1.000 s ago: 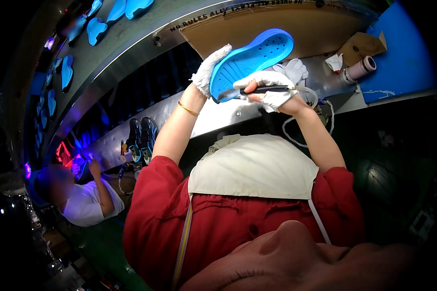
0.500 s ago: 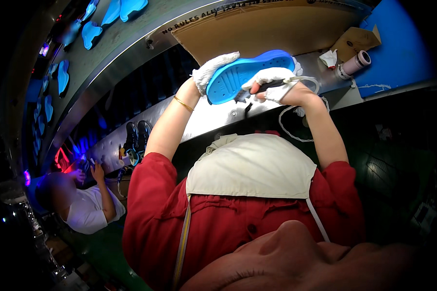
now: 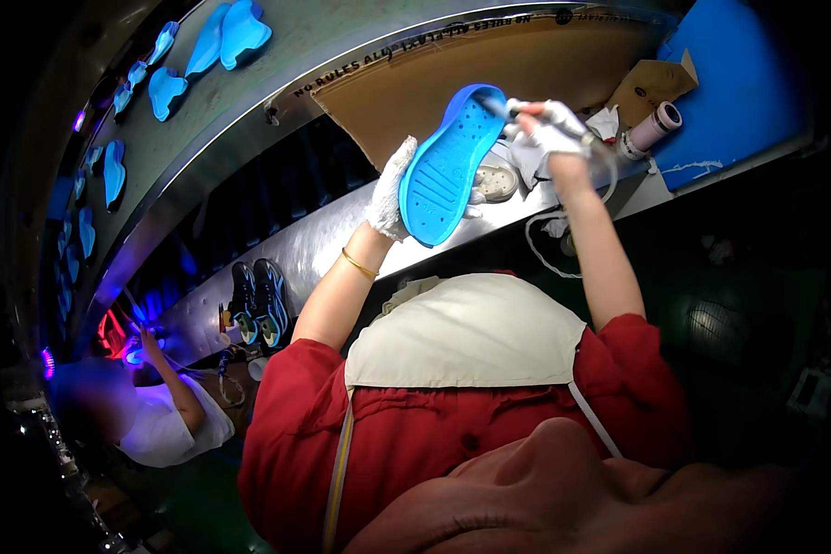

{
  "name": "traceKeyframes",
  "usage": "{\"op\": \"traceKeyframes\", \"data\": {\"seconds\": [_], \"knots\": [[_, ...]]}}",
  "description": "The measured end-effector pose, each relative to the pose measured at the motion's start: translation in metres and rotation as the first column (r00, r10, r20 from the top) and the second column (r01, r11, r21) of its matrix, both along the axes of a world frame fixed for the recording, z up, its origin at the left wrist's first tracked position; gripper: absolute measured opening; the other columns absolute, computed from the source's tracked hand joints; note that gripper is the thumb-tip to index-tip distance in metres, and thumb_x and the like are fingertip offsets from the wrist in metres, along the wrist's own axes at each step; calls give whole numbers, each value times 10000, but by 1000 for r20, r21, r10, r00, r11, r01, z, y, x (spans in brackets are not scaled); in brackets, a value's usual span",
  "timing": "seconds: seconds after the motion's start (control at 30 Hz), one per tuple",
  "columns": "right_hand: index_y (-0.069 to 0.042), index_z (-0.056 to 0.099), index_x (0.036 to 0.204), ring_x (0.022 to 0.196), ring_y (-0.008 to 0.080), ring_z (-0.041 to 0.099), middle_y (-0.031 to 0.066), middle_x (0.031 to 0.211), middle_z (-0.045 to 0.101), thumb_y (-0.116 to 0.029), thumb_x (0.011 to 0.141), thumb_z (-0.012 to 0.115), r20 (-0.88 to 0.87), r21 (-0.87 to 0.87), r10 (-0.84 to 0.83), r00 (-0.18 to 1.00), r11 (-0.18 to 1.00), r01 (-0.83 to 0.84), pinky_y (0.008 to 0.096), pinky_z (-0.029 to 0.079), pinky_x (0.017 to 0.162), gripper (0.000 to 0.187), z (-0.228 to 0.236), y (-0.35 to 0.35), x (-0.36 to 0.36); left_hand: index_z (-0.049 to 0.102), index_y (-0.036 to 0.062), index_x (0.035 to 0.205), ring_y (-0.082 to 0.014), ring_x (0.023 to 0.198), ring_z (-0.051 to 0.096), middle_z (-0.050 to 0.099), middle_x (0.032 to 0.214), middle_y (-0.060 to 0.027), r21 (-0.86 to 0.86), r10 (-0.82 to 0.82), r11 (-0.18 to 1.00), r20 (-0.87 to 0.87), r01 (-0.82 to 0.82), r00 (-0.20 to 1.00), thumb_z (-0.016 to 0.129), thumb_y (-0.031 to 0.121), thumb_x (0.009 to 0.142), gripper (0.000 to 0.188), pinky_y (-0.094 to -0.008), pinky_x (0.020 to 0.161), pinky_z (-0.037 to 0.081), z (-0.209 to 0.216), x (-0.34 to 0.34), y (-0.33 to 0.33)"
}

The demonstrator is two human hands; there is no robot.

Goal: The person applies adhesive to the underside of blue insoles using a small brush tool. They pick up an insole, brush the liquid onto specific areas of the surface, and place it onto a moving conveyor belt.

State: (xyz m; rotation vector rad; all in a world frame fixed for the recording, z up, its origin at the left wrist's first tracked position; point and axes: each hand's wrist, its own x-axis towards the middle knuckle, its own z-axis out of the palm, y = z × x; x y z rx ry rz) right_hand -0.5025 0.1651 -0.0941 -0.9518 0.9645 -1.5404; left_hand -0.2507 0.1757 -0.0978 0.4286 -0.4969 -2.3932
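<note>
Left hand (image 3: pixel 392 194): gripped the left edge of the blue sole (image 3: pixel 443 180); nearer hand.
Right hand (image 3: pixel 552 129): closed around a brush (image 3: pixel 496 107) at the sole's far end; contact blurred.
Sole axis: ran near-left to far-right.
Cardboard (image 3: pixel 406 115): dark capitals lined its far edge.
Pink bottle (image 3: pixel 651 132): showed no legible label.

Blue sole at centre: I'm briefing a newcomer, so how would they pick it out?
Find the big brown cardboard sheet. Partly in front of it, the gloved left hand holds the blue sole. Unlike the blue pieces on the belt, it is hand-held.
</note>
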Motion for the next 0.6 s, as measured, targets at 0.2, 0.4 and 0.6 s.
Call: {"op": "traceKeyframes", "data": {"seconds": [0.2, 0.4, 0.6], "knots": [[7, 660, 970, 895, 160, 682, 163, 1168, 683, 85, 835, 717, -102, -255, 412, 905, 869, -424, 292, 567, 821, 166, -23, 58, 38, 425, 9, 1437, -420, 1082, 642, 581, 1300, -261, -37, 161, 987, 30, -160, 987, 349, 608, 998, 747, -559, 922, 548, 6, 6, -2], [11, 652, 976, 991, 192, 657, 152, 1178, 660, 123, 853, 647, -442, -498, -39, 896, 841, -209, 293, 527, 883, 167, 7, 41, 20, 376, 11, 1469, -386, 1142, 630, 551, 1355, -245, -317, 201, 941, 249, -116, 947, 446, 598, 976, 770, -529, 964, 538, 3, 12, 4], [-11, 660, 930, 919, 197, 662, 133, 1111, 688, 101, 809, 661, -607, -561, -33, 794, 725, -399, 308, 524, 824, 166, 24, 54, 9, 336, 62, 1502, -351, 1101, 645, 551, 1354, -210, -438, 320, 877, 222, -199, 921, 563, 526, 955, 752, -463, 952, 554, 7, 16, 4]]}}
